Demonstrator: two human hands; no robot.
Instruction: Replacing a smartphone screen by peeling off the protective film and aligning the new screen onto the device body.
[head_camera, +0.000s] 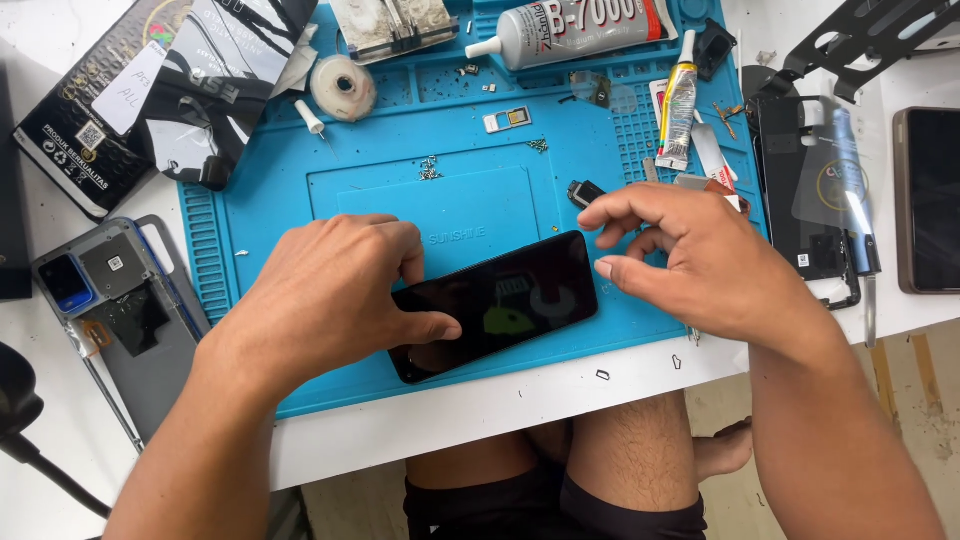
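Blue work mat (300, 200) under a dark phone (510, 300), left hand (320, 295) pressing and half-covering it, right hand (690, 260) loosely open at its corner.

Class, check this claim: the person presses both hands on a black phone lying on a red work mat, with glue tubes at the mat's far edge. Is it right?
Not quite. The head view shows the work mat is blue, not red. The rest holds: both hands, left and right, touch the black phone, glue tubes beyond.

Black phone (505, 300), flat, tilted, on blue mat (400, 200)

Single head view, steeply down, close over blue mat (300, 180).
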